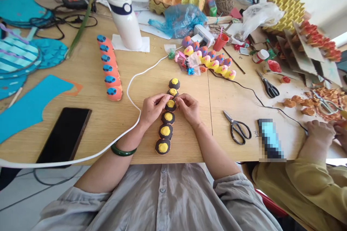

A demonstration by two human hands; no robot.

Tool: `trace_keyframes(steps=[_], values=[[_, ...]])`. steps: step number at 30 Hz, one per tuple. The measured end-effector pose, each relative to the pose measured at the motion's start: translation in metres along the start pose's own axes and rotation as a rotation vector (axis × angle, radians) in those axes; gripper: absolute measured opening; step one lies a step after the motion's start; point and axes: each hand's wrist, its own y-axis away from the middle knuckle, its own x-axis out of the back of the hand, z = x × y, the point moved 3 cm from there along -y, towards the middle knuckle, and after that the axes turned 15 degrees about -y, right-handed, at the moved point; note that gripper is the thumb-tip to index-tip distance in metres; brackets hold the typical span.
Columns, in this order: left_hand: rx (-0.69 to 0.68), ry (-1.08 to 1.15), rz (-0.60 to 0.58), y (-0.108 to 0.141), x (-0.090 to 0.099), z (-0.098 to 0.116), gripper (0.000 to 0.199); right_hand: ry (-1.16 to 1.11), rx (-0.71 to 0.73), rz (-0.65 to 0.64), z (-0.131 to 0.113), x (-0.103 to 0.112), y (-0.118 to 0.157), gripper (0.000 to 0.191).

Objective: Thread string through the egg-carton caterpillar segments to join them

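A strip of egg-carton bumps, each topped with a black disc and a yellow blob, runs lengthwise on the table in front of me. Over its upper part, my left hand comes in from the left with thumb and index finger pinched together. My right hand is pinched the same way from the right, its fingertips close to the left ones. Whatever sits between the fingertips is too small to make out. Both hands are at the second and third bumps from the far end. A dark green bangle circles my left wrist.
An orange egg-carton strip, white cable and black phone lie left. A white bottle stands behind. Scissors and painted strips are right. A co-worker's hand rests at far right.
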Motion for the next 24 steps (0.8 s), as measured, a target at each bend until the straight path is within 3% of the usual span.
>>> trace_keyframes(steps=[10, 17, 24], values=[[0.007, -0.014, -0.063, 0.001, -0.0057, -0.0064, 0.037, -0.065, -0.019, -0.009, 0.0009, -0.0008, -0.0011, 0.048], [-0.009, -0.055, -0.014, -0.0005, -0.0033, -0.0022, 0.029, -0.092, -0.031, -0.01, -0.0021, -0.0024, 0.0006, 0.047], [0.039, -0.002, -0.018, -0.0001, -0.0035, -0.0071, 0.036, -0.142, -0.04, -0.016, -0.0019, -0.0032, -0.0009, 0.05]])
